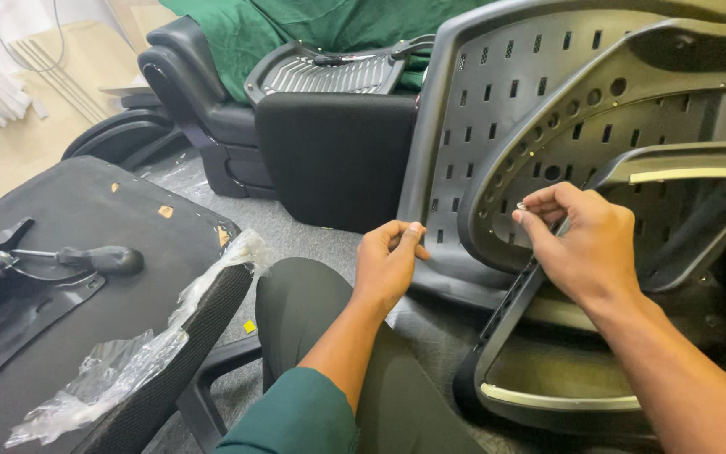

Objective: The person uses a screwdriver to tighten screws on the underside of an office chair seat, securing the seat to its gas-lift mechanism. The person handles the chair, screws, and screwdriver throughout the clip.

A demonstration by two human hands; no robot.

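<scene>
A small silvery screw [521,205] is pinched between the thumb and fingertips of the right hand [586,246], held right at the curved inner rim of the grey chair back [497,109], while the left hand [388,265] hovers just beside it, loosely curled and holding nothing. The chair back is a grey plastic shell standing on edge on the floor, pierced with rows of small slots and round holes. Well to the left, crumpled clear plastic wrap [128,357] lies over the edge of an upturned black seat [86,219] that carries a lever [86,258].
</scene>
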